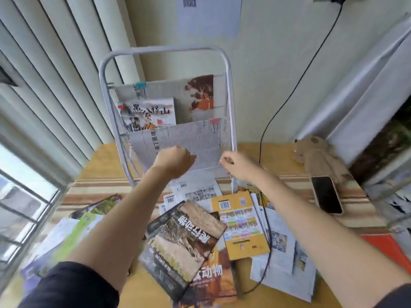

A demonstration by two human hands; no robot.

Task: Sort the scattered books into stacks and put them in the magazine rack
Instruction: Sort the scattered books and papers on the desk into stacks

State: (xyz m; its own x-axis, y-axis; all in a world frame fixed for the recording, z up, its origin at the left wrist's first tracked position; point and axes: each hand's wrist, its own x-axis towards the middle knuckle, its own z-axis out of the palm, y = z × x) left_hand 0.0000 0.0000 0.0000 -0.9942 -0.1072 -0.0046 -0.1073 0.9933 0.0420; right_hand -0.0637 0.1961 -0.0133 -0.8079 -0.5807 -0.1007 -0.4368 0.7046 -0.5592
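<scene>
A white metal magazine rack [229, 90] stands on the table against the wall. Its upper tier holds a clipped newspaper [169, 90] and a colourful picture book [149, 114]. In the lower tier sits a second newspaper [184, 138] with a pink clip. My left hand [174, 162] grips this paper near its lower middle with curled fingers. My right hand [235, 165] pinches its lower right edge by the rack's mesh front. Scattered in front lie a dark animal book [184, 247], a yellow book [241, 225], an orange book [213, 283], loose newspapers [284, 258] and green books [73, 230].
A phone [327, 194] lies at the right of the wooden table [106, 156], near a plush toy [315, 154]. A black cable [269, 236] runs from the wall across the books. A red folder [387, 247] sits at the far right. A window and blinds border the left.
</scene>
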